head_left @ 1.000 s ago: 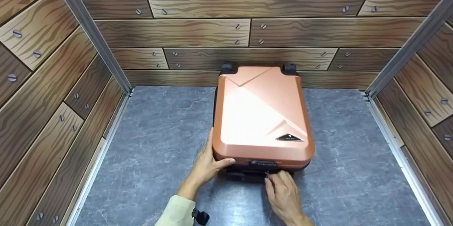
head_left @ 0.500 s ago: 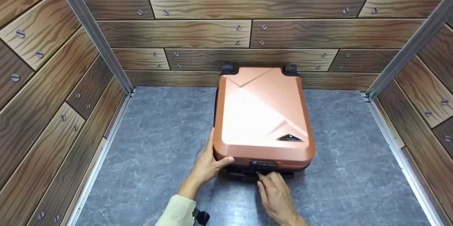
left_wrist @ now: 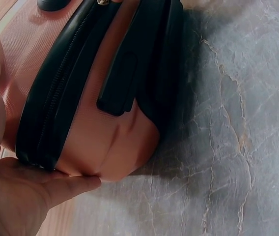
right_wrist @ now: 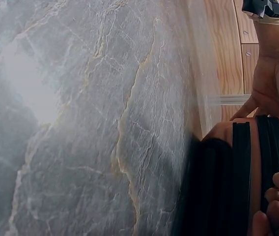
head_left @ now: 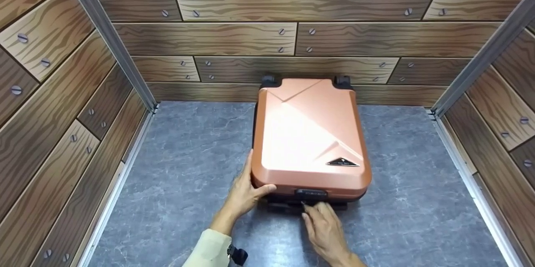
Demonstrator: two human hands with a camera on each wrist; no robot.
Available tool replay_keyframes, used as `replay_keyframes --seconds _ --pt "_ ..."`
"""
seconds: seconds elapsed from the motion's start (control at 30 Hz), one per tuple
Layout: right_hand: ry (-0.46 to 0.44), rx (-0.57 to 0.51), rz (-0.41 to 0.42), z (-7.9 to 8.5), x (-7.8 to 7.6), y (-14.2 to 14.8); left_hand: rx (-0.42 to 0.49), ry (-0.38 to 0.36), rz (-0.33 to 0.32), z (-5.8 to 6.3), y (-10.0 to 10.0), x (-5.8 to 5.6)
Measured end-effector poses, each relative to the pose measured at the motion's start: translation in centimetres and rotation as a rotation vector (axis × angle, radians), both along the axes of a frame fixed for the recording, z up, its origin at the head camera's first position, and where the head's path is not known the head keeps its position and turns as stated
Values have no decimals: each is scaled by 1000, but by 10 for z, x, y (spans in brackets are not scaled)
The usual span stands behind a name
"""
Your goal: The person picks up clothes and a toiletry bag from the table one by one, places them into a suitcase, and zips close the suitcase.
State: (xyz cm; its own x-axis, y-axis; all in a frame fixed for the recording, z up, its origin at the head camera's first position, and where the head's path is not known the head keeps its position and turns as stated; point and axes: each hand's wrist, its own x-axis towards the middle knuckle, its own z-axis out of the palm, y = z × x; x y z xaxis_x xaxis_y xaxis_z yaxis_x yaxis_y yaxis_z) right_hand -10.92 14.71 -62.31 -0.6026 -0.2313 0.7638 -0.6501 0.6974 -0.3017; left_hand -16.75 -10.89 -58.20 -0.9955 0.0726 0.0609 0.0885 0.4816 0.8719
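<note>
A rose-gold hard-shell suitcase lies flat on the floor, its wheels against the back wall. My left hand holds its near left corner, fingers along the side and thumb over the front edge. In the left wrist view the palm meets the corner beside the black zipper. My right hand is at the middle of the near side, pinching a small metal zipper pull below the black carry handle. Curled fingers show on the zipper band in the right wrist view, but the pull is hidden there.
Grey marbled floor surrounds the suitcase. Wood-patterned panels stand behind it and at both sides, with metal rails along the floor edges. A small black device is strapped to the left wrist.
The right hand has slid left along the zipper with the pull, mostly during the first half second; since then it has hardly moved. Left hand and suitcase stay in place.
</note>
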Motion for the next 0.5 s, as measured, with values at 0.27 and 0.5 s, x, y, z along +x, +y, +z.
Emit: replay_keyframes --seconds 0.27,0.5 --pt "5 11 18 1 -1 -4 5 -4 16 -1 1 -1" --pt "-25 31 16 5 1 -7 15 0 12 -1 0 0"
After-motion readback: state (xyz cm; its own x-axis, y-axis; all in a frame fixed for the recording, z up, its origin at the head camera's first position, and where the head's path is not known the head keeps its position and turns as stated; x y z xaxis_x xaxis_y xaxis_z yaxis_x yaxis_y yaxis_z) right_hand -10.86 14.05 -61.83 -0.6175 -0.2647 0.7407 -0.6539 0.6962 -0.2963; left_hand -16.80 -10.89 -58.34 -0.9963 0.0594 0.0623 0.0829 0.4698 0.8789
